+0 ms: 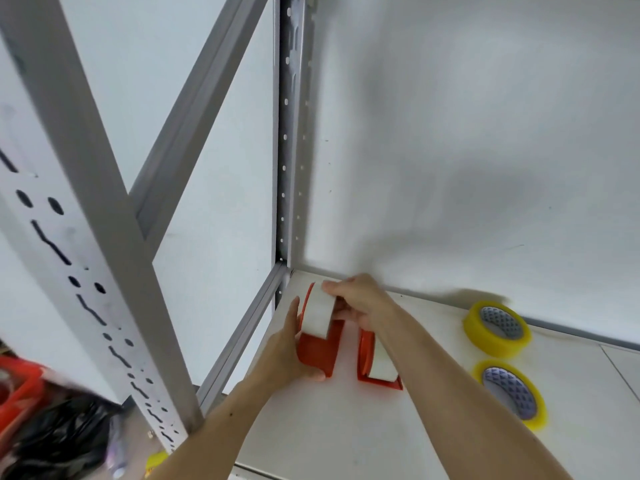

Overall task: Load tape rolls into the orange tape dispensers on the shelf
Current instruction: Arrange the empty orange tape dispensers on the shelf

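**White shelf, far-left corner: dispensers and tape**

- Orange dispenser (317,355), fitted with a white tape roll (318,315): gripped at its left side and base by the left hand (287,344), fingers wrapped around the orange body.
- The roll's top edge is pinched by the right hand (360,299), fingers closed on it.
- Second orange dispenser (375,362), also loaded with white tape: stood just right of the first, partly hidden by the right forearm.
- Two yellow tape rolls (497,329) (510,393): laid flat on the shelf (346,427), well to the right, one nearer than the other.
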Available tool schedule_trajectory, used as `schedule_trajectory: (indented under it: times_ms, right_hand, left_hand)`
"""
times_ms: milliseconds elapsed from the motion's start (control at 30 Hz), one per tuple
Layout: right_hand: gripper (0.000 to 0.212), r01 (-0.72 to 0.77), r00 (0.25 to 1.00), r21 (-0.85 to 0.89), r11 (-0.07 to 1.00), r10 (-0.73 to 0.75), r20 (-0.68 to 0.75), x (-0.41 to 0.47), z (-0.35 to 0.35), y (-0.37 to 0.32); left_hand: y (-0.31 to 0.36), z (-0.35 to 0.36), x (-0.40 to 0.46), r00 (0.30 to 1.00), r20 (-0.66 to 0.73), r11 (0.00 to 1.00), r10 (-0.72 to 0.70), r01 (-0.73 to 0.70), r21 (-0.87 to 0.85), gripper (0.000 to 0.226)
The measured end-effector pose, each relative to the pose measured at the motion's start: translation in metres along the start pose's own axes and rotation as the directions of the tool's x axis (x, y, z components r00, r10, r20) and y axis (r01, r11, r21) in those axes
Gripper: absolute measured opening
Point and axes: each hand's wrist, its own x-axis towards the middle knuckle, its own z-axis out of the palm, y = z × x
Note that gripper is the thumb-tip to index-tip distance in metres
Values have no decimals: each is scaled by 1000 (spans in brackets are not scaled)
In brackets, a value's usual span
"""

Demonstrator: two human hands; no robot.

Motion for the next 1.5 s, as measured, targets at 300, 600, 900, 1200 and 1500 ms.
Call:
schedule_trajectory:
  times_ms: [300,600,900,1200,1500]
  right_hand:
    - [36,-18,1000,-12,1000,18,-11,0,-7,-17]
    - [38,59,989,-176,983,-81,-120,0,-47,-29]
    - [17,16,878,-856,517,-417,-236,17,-116,-1]
    - [18,-44,898,-912,408,-384,-215,22,-151,63]
    - [47,-369,888,-856,362,-135,-439,-48,-198,60]
  left_hand:
    - [15,-4,0,972,-189,975,142,-171,-144,82]
    - [24,-18,22,966,-234,980,113,-147,-133,15]
    - [36,-5,31,956,-283,976,73,-127,-178,31]
    - [45,-3,29,949,-298,978,106,-153,-140,20]
    - [48,-1,28,924,-363,987,123,-152,-54,49]
